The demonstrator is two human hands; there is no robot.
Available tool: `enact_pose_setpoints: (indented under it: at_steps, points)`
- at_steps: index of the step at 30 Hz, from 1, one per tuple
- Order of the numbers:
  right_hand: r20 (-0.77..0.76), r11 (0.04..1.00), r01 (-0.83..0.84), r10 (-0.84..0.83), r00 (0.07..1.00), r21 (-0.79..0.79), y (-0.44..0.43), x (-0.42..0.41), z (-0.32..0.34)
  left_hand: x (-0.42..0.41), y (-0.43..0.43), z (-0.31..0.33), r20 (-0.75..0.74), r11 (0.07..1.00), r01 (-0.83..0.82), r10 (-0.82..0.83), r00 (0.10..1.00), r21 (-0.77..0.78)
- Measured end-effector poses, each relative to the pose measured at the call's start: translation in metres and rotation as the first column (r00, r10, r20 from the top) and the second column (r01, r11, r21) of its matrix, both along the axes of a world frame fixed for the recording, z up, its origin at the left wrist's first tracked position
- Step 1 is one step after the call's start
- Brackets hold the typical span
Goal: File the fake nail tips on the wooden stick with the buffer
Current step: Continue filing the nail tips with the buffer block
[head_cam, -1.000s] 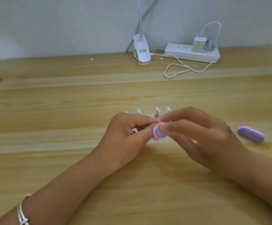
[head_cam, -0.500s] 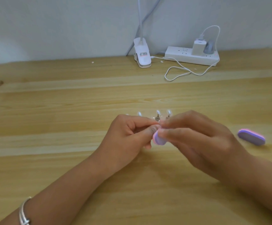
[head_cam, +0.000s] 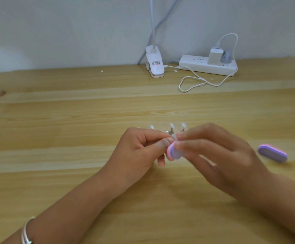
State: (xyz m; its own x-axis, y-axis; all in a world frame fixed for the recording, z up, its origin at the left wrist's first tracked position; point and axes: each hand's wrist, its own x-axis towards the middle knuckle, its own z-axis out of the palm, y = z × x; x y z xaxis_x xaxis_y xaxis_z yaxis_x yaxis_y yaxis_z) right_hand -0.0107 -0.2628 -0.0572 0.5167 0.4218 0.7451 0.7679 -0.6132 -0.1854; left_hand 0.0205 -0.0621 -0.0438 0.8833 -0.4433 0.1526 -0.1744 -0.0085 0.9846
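Filing is under way, by my reading, and not near its end. The left hand [head_cam: 139, 148], at mid-table, has thumb and forefinger pinched together on the near end of a fan of clear nail tips [head_cam: 171, 126]. Three tips stand out beyond the knuckles on the far side, and a fourth is only a faint glint at the left. The right hand [head_cam: 218, 155] pinches a small pink-and-purple buffer [head_cam: 174, 152] between thumb and fingers. The buffer's upper end is touching or just beside one tip where the two hands meet. Which tips have been filed cannot be told, because they are clear, small and show no wear. At best one tip is under work and the others wait. The wooden stick named in the task cannot be made out. Whatever carries the tips is hidden inside the left hand, save a small dark metal piece at the fan's centre. The contact between buffer and tip is covered by the right hand and blurred. A second buffer [head_cam: 273, 153] lies on the table [head_cam: 72, 173] well apart to the right, touched by neither hand. A power strip [head_cam: 196, 65] and a lamp clip [head_cam: 154, 66] sit at the far edge.
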Motion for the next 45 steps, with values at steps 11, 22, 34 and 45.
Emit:
enact_pose_setpoints:
  at_steps: [11, 22, 34, 45]
  points:
    - [0.043, 0.998, -0.024, 0.026, 0.999, -0.056, 0.0, -0.001, 0.0, 0.001, 0.0, 0.0, -0.03, 1.0, 0.011, -0.01, 0.999, 0.012]
    - [0.016, 0.998, 0.055, -0.056, 0.998, 0.023, -0.013, 0.008, 0.004, 0.002, 0.003, 0.0, -0.057, 0.999, 0.033, -0.033, 0.998, 0.012]
    - [-0.03, 0.999, 0.01, -0.009, 1.0, 0.036, -0.005, 0.007, 0.0, 0.004, 0.004, -0.005, 0.264, 0.991, -0.07, 0.038, 0.964, 0.112]
    - [-0.035, 0.999, -0.046, 0.045, 0.998, -0.029, -0.003, 0.008, -0.007, 0.006, 0.005, -0.006, 0.411, 0.971, -0.152, 0.064, 0.909, 0.186]
